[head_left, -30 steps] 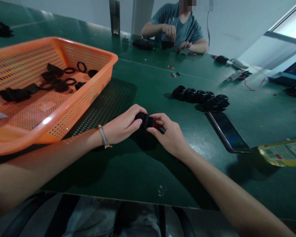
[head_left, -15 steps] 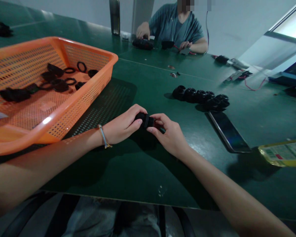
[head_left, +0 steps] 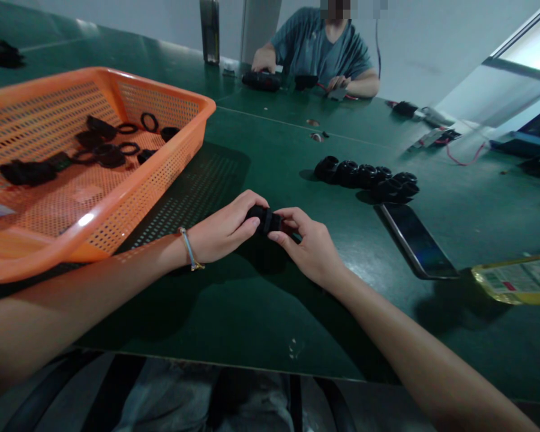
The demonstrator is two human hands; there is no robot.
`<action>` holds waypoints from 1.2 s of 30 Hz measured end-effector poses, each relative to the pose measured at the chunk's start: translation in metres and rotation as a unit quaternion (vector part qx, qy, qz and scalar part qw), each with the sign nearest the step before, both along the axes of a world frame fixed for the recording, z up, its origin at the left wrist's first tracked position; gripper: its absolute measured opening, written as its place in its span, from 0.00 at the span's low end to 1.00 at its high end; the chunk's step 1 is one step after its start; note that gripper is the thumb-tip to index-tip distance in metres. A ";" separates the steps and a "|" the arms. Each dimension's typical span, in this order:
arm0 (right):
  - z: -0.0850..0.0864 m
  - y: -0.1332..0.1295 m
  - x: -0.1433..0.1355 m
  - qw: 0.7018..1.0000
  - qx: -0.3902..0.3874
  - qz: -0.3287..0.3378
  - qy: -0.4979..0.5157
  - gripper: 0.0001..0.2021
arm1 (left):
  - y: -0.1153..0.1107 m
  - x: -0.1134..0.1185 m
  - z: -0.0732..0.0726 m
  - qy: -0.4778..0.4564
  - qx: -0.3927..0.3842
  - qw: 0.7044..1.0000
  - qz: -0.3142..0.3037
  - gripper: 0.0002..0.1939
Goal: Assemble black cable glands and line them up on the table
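Between my two hands, above the green table (head_left: pixel 234 324), is a small black plastic fitting (head_left: pixel 264 220) with a raised collar around its middle. My left hand (head_left: pixel 227 227) is closed on its left end, thumb in front and fingers behind. At the other end, the thumb and fingertips of my right hand (head_left: pixel 308 246) pinch the narrower part. My fingers hide both ends of the fitting. Beyond my right hand, several glossy black round parts (head_left: pixel 366 175) stand close together in a cluster.
An orange basket (head_left: pixel 87 240) with black rings and parts inside stands at the left. A phone (head_left: pixel 416 240) and a yellow package (head_left: pixel 517 279) lie at the right. Across the table a person (head_left: pixel 324 54) rests a hand on a dark object (head_left: pixel 261 81).
My hands and the black fitting stay in nearly the same place. The hand of the person opposite has shifted slightly on the dark object.
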State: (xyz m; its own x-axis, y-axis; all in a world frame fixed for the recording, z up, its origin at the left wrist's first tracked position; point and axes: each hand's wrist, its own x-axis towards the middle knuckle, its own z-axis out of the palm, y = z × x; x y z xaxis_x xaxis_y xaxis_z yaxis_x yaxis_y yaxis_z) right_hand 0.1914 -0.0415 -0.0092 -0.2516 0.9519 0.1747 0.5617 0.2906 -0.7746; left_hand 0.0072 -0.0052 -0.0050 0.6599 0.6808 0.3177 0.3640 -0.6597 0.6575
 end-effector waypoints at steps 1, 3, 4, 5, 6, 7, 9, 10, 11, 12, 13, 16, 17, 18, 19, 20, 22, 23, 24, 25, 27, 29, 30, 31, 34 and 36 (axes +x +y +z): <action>0.000 0.000 0.000 1.000 -0.002 0.001 -0.001 0.08 | 0.000 0.000 0.000 0.000 -0.001 1.000 0.000 0.13; 0.001 0.000 0.000 1.000 -0.005 0.001 -0.002 0.08 | 0.000 0.000 0.000 0.002 -0.002 1.000 0.001 0.13; 0.001 0.000 0.000 1.000 -0.004 0.000 -0.003 0.08 | 0.000 0.000 0.001 0.003 -0.002 1.000 0.002 0.13; 0.001 0.000 0.000 1.000 -0.002 -0.001 -0.004 0.08 | 0.000 0.000 0.001 0.003 -0.001 1.000 0.002 0.13; 0.000 0.000 0.000 1.000 0.001 -0.003 -0.006 0.08 | 0.000 0.000 0.001 0.003 0.000 1.000 0.002 0.13; 0.000 0.000 0.000 1.000 0.002 -0.004 -0.007 0.08 | 0.000 0.000 0.001 0.003 0.000 1.000 0.002 0.13; -0.001 0.001 0.000 1.000 0.001 -0.005 -0.008 0.08 | -0.001 0.000 0.001 0.003 0.001 1.000 0.003 0.13; -0.001 0.001 0.000 1.000 0.000 -0.005 -0.008 0.08 | -0.001 0.000 0.001 0.004 0.002 1.000 0.003 0.13; -0.002 0.001 0.000 1.000 -0.002 -0.005 -0.007 0.08 | -0.001 0.000 0.001 0.005 0.003 1.000 0.003 0.13; -0.002 0.001 0.000 1.000 -0.004 -0.004 -0.006 0.08 | -0.001 0.000 0.001 0.006 0.004 1.000 0.003 0.13; -0.002 0.001 0.000 1.000 -0.006 -0.004 -0.004 0.08 | -0.001 0.000 0.001 0.006 0.004 1.000 0.003 0.13; -0.002 0.001 0.000 1.000 -0.009 -0.004 -0.001 0.09 | 0.000 0.000 0.001 0.004 0.005 1.000 -0.001 0.14; -0.001 0.001 0.000 1.000 -0.011 -0.005 -0.002 0.09 | 0.000 0.000 0.000 0.003 0.005 1.000 -0.003 0.14; -0.001 0.001 0.000 1.000 -0.012 -0.006 -0.004 0.09 | 0.000 0.000 0.000 0.003 0.005 1.000 -0.003 0.14; 0.000 0.001 0.000 1.000 -0.013 -0.006 -0.006 0.08 | 0.000 0.000 0.000 0.003 0.005 1.000 -0.003 0.14; 0.000 0.001 0.000 1.000 -0.014 -0.006 -0.009 0.08 | 0.000 0.000 0.000 0.003 0.005 1.000 -0.002 0.14; 0.001 0.001 0.000 1.000 -0.013 -0.006 -0.011 0.08 | 0.000 0.000 0.000 0.003 0.003 1.000 -0.001 0.13; 0.001 0.001 0.000 1.000 -0.011 -0.005 -0.011 0.07 | 0.000 0.000 0.001 0.003 0.002 1.000 -0.001 0.13; 0.001 0.001 0.000 1.000 -0.010 -0.004 -0.011 0.07 | 0.000 0.000 0.001 0.002 0.001 1.000 -0.002 0.13; 0.001 0.001 0.000 1.000 -0.010 -0.003 -0.012 0.07 | 0.000 0.000 0.001 0.001 0.001 1.000 -0.002 0.13; 0.001 0.001 0.000 1.000 -0.011 -0.002 -0.015 0.07 | -0.001 0.000 0.000 0.000 0.000 1.000 0.000 0.13; 0.001 0.001 0.000 1.000 -0.012 -0.002 -0.018 0.07 | -0.001 0.000 0.000 0.000 0.001 1.000 0.001 0.13; 0.001 0.001 0.000 1.000 -0.011 -0.003 -0.018 0.07 | -0.001 0.000 -0.001 0.000 0.002 1.000 0.002 0.13; 0.001 0.001 0.000 1.000 -0.011 -0.004 -0.019 0.07 | 0.000 0.000 -0.001 -0.001 0.003 1.000 0.003 0.13; 0.001 0.001 0.001 1.000 -0.013 -0.006 -0.023 0.07 | 0.000 0.001 -0.001 -0.002 0.004 1.000 0.004 0.12; 0.001 0.000 0.001 1.000 -0.015 -0.005 -0.025 0.07 | -0.001 0.001 -0.001 -0.001 0.003 1.000 0.003 0.13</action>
State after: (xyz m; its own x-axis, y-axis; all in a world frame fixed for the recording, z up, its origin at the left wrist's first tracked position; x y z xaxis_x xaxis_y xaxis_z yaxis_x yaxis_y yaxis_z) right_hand 0.1921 -0.0413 -0.0081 -0.2502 0.9588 0.1343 0.6020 0.2627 -0.7541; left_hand 0.0079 -0.0057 -0.0060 0.6551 0.6826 0.3238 0.3664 -0.6619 0.6540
